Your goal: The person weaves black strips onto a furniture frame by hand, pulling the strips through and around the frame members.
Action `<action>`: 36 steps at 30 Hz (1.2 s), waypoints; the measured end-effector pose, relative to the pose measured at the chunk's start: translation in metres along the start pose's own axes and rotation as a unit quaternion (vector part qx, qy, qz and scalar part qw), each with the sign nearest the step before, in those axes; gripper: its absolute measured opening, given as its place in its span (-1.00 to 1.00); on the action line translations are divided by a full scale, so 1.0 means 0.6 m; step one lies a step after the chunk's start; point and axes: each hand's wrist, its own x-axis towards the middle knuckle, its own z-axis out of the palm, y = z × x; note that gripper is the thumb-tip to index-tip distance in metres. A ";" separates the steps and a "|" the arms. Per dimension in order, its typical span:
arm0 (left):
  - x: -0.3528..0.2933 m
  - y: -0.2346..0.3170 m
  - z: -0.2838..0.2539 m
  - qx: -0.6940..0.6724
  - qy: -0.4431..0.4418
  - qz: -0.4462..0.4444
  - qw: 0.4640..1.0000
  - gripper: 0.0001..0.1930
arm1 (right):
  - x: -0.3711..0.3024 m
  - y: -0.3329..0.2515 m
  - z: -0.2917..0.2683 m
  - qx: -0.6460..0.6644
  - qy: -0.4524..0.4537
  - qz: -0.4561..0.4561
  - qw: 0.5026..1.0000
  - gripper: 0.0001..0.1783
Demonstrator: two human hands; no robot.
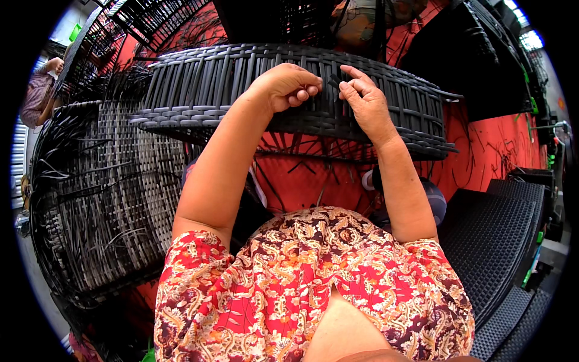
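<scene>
A long, dark grey wicker panel (pixel 199 84) lies crosswise before me, with braided edges and upright flat strands between them. Over its middle, my left hand (pixel 291 87) is closed, its fingers curled and thumb and forefinger pinched together. What that pinch holds, if anything, is too small to make out. Just to its right, my right hand (pixel 369 108) pinches a short black strip (pixel 335 80) between thumb and fingers, close against the panel's upright strands. A small gap separates the two hands.
Partly woven grey and black wicker work (pixel 120 187) with loose strand ends fills the left side. Dark woven panels (pixel 491 235) are stacked at right. Scraps of strand litter the red floor (pixel 295 181). At far left another person (pixel 39 93) is partly visible.
</scene>
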 end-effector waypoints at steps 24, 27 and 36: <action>-0.012 -0.018 0.029 0.151 0.016 0.041 0.988 -0.75 | 0.008 0.001 0.002 -0.206 -0.082 -0.020 0.975 -0.78; -0.013 -0.008 0.025 0.299 0.027 0.055 0.952 -0.79 | 0.006 -0.004 0.005 -0.229 -0.088 -0.021 0.969 -0.77; -0.029 0.013 -0.006 0.317 0.058 0.081 0.943 -0.85 | 0.013 -0.015 0.004 -0.140 -0.007 -0.024 0.990 -0.83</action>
